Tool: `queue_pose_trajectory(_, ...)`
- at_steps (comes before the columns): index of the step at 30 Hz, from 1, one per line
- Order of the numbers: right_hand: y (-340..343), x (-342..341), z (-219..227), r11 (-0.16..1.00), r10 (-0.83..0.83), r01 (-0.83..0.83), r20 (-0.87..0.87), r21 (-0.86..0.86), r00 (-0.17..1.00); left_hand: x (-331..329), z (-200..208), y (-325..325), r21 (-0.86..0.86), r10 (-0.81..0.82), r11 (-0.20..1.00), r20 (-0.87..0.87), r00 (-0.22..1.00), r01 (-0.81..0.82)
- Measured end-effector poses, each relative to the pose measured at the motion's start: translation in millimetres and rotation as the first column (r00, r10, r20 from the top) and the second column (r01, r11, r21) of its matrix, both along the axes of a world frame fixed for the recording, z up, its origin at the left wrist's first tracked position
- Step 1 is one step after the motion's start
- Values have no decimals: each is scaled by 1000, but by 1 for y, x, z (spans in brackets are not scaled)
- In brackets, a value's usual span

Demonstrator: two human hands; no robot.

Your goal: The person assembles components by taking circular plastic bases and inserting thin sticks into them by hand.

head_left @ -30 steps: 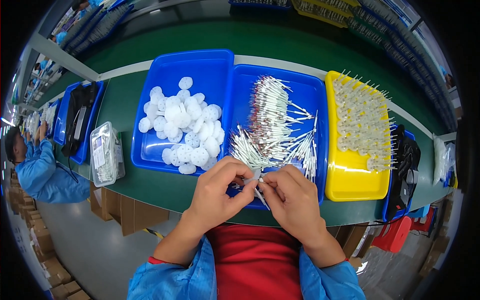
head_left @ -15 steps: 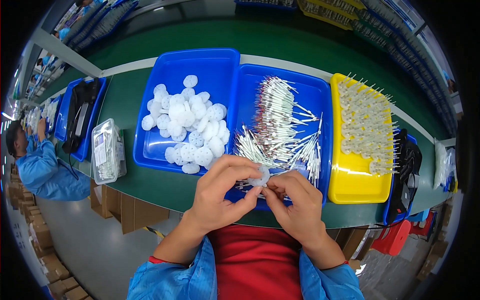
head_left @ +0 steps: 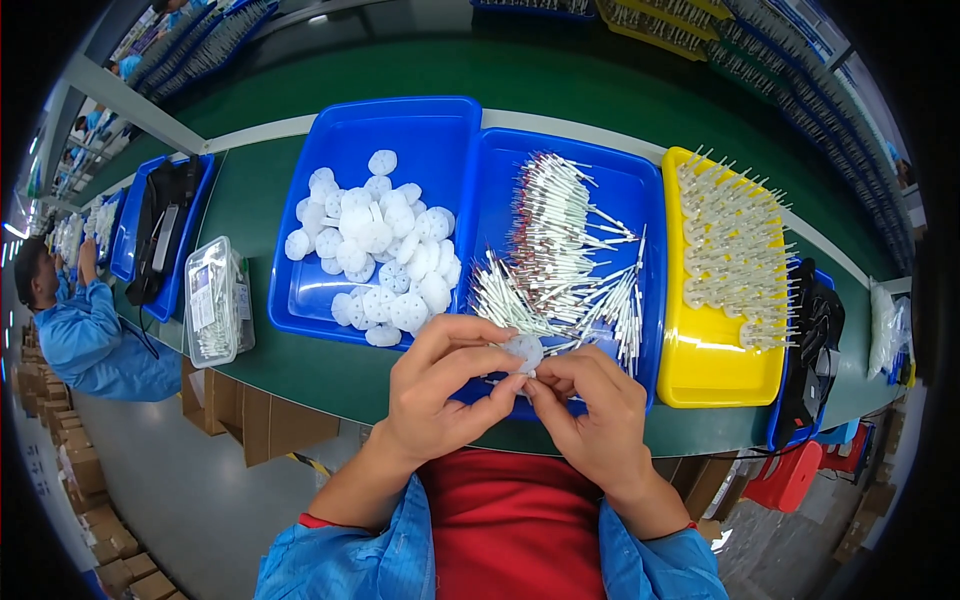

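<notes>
My left hand (head_left: 447, 372) pinches a small, round, translucent white plastic disc (head_left: 526, 348) between thumb and fingers, above the near edge of the middle blue tray. Close against it, the thumb and fingertips of my right hand (head_left: 592, 398) are pressed together at the disc's lower edge. Whatever lies between the right fingertips is too small and hidden to make out. Many similar white discs (head_left: 374, 236) lie heaped in the left blue tray (head_left: 400, 125). Thin white sticks with dark reddish ends (head_left: 555, 230) fill much of the middle blue tray (head_left: 625, 180).
Rows of discs with thin sticks (head_left: 735, 250) stand in a yellow tray (head_left: 720, 385) at right. Left is a clear plastic box (head_left: 217, 300); beyond it, a blue tray (head_left: 125, 235) holds a black strap-like item (head_left: 165, 225). Another person (head_left: 90, 320) works far left.
The disc has tilted in my fingers, showing more of its flat face. My left fingers have shifted slightly, while my right hand stays nearly where it was.
</notes>
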State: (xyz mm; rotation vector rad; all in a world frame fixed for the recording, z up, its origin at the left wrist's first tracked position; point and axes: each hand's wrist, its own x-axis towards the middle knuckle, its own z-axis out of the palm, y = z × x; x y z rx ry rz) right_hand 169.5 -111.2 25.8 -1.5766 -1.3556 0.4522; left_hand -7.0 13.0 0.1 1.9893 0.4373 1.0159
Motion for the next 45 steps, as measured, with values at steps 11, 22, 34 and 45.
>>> queue_pose_trajectory(11, -4, 4, -3, 999, 42, -42, 4, 13, 999, 4, 15, -1, -62, -19, 998, -73, 997, 15)
queue_pose_trajectory(22, -10, 31, -1, 983, 183, -180, 274, -34, 944, 8, 15, -15, -315, -42, 949, -106, 994, 7)
queue_pose_trajectory(34, -109, 154, -9, 697, -552, 682, 440, -221, 708, -38, 27, 42, 365, 526, 848, -481, 702, -385)
queue_pose_trajectory(45, -48, 76, 14, 976, -3, 96, 426, -197, 905, -26, 11, 38, 359, 482, 853, -266, 835, -379)
